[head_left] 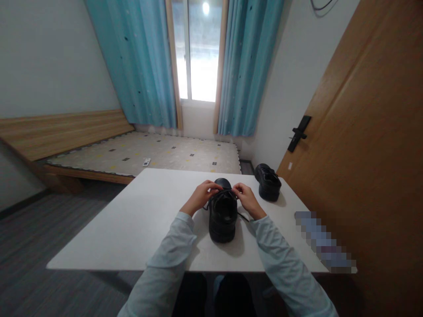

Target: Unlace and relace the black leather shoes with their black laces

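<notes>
left hand [202,193] and right hand [246,198] each pinch the lace over a black shoe [223,215] sitting mid worktop [132,229]. the lace looks limp and thin; the shoe seems stiff, light, best gripped by its sides.

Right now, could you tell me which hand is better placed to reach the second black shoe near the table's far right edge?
Probably the right hand: it is nearer the second black shoe. The left hand sits across the laced black shoe, whose laces both hands touch.

A bedroom at home: beyond the hands lie a bed [148,154], curtains [148,61] and a window [196,48].
</notes>
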Motion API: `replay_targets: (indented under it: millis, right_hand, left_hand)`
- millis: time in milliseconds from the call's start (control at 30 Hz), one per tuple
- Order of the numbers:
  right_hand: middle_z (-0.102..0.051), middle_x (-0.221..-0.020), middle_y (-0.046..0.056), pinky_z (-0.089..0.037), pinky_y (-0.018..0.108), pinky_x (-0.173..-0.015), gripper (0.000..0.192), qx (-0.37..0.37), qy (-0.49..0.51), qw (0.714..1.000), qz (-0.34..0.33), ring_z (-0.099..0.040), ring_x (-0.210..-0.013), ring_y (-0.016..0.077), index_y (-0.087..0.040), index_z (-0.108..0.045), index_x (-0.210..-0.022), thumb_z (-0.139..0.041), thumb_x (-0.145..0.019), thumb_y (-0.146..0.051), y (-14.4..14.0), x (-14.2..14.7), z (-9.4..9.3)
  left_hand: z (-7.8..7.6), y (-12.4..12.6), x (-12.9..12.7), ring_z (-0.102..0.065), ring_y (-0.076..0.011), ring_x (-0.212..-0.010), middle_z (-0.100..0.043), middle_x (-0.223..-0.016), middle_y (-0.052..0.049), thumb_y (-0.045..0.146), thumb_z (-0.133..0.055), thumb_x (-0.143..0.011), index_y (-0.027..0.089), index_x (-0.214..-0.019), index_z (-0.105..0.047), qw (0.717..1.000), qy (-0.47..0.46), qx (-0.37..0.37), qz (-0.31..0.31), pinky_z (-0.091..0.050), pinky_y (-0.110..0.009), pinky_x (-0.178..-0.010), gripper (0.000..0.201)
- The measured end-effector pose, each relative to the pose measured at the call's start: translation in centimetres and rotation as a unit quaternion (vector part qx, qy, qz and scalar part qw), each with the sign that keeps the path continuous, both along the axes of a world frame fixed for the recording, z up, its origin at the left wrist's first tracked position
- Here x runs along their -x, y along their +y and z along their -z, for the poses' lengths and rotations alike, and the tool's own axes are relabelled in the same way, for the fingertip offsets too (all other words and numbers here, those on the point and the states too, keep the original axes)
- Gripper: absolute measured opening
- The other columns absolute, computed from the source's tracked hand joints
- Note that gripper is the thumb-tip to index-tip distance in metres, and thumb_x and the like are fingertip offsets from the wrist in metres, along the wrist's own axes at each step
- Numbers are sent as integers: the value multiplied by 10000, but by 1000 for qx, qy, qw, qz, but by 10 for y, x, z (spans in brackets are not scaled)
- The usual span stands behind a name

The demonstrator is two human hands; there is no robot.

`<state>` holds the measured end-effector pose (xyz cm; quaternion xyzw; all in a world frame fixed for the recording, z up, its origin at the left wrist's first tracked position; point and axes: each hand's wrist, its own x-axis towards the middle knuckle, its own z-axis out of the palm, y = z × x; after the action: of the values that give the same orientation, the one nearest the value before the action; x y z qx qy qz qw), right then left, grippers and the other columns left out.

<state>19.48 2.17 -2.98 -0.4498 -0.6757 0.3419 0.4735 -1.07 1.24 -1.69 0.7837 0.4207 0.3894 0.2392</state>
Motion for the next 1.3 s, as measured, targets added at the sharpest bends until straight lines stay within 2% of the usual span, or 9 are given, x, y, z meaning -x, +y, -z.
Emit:
replay_targets:
  millis: [133, 267, 433, 533, 633, 800, 1033, 1300]
  right_hand:
    - [-555, -642, 6, -397, 278, -573, 210, -23, 20, 999, 34, -492, -606, 145, -183, -538, -679, -581, -727, -382, -2, 5, -1]
    - [-547, -615, -7, -372, 263, -540, 215, -3, 61, 998, 26, -476, -567, 130, -185, -531, -681, -602, -725, -383, -5, 10, -3]
    - [-567, -634, -18, -366, 245, -537, 261, 54, 127, 989, -51, -490, -571, 116, -174, -573, -754, -690, -675, -393, -7, 4, -8]
    - [-626, -719, -3, -393, 247, -602, 286, 102, 153, 975, -121, -545, -644, 120, -171, -607, -885, -722, -658, -301, -8, -3, -11]
    - [-650, -763, 1, -403, 241, -636, 313, 144, 189, 960, -151, -573, -690, 120, -176, -610, -920, -715, -625, -182, -9, -7, -13]
    - [-631, -692, -26, -397, 224, -615, 341, 166, 218, 953, -130, -564, -653, 107, -177, -613, -854, -653, -537, -57, -7, -5, -11]
    - [-595, -700, -30, -420, 242, -633, 264, 82, 177, 978, -68, -542, -675, 115, -180, -633, -818, -655, -565, -110, -1, -5, -5]
    - [-567, -756, -22, -483, 298, -712, 229, 24, 170, 985, 3, -588, -710, 134, -188, -579, -804, -674, -595, -182, -4, 0, -11]
  left_hand:
    - [-1, 0, 0, -586, -174, -929, -600, -971, -62, 183, -526, -831, 201, -966, -695, 1000, 3, 7, -1, -489, -301, -848, 217]
    - [0, 1, 0, -582, -175, -932, -594, -977, -65, 186, -526, -833, 202, -977, -692, 1000, 5, 9, -1, -489, -305, -846, 220]
    - [1, 1, -1, -581, -170, -926, -593, -970, -57, 177, -523, -830, 207, -963, -690, 1000, 9, 5, -4, -484, -302, -854, 215]
    - [0, 0, 0, -581, -172, -925, -594, -971, -58, 171, -520, -829, 204, -963, -688, 1000, 13, 4, -3, -479, -309, -866, 217]
    - [0, 0, 0, -580, -176, -933, -598, -974, -59, 171, -519, -829, 201, -962, -687, 1000, 16, -2, -1, -466, -320, -889, 217]
    - [0, 0, -1, -586, -174, -928, -600, -951, -49, 164, -517, -825, 208, -959, -688, 1000, 20, -6, -5, -455, -316, -898, 221]
    - [1, 1, -2, -579, -178, -942, -599, -969, -62, 157, -523, -826, 192, -978, -683, 1000, 29, 0, -10, -446, -314, -907, 224]
    - [1, 2, -1, -583, -170, -932, -598, -973, -56, 179, -511, -836, 210, -971, -681, 1000, 23, -9, -2, -460, -304, -891, 219]
